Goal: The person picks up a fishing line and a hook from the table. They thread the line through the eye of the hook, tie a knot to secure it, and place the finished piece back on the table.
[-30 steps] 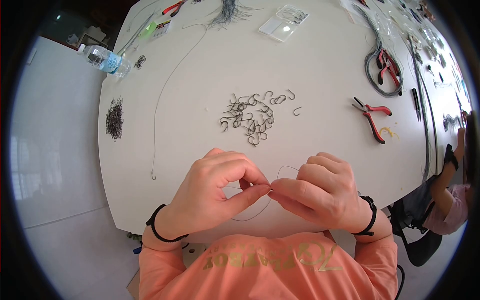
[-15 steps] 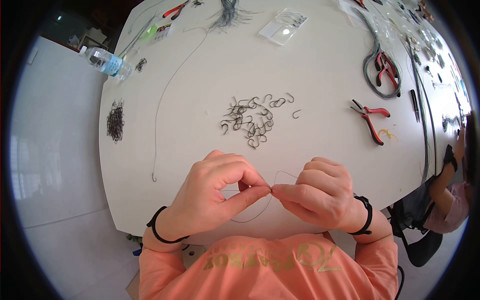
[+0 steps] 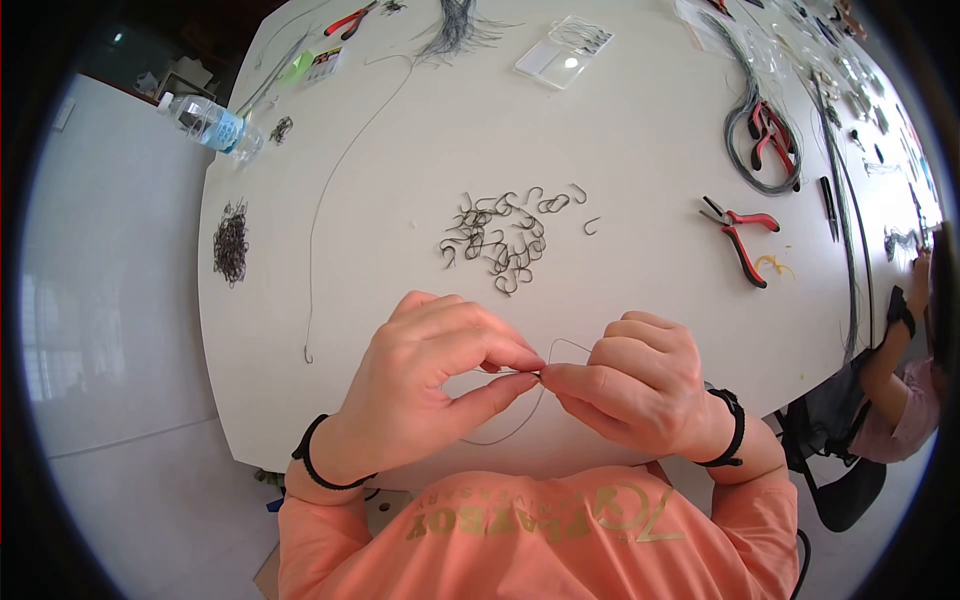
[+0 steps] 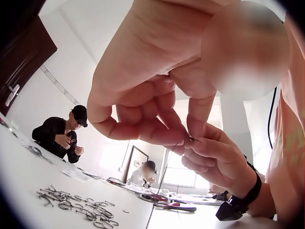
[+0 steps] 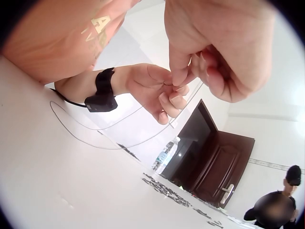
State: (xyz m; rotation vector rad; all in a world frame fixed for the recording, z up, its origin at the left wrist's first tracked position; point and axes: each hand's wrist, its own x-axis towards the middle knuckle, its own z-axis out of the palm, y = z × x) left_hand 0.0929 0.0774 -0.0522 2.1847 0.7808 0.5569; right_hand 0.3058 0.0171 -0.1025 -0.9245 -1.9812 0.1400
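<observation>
Both hands meet fingertip to fingertip above the near edge of the table. With thumb and index finger, my left hand (image 3: 430,365) pinches a thin grey fishing line. My right hand (image 3: 640,385) pinches at the same spot, its other fingers curled in. A loop of the fishing line (image 5: 86,144) hangs below the hands in the right wrist view. A small dark tip (image 4: 194,139) pokes out between the fingertips; most of it is hidden. Beyond the hands lies a loose pile of dark fish hooks (image 3: 477,238).
Another line with a hook (image 3: 308,356) at its end runs along the left. Farther left are a dense hook pile (image 3: 230,245) and a water bottle (image 3: 215,127). Red-handled pliers (image 3: 742,240) lie at right, near coiled line (image 3: 733,150). A clear box (image 3: 565,52) sits at the back.
My left hand's fingers have straightened a little and its index fingertip has lifted slightly from the thumb. The right hand has stayed nearly in place, still pinching.
</observation>
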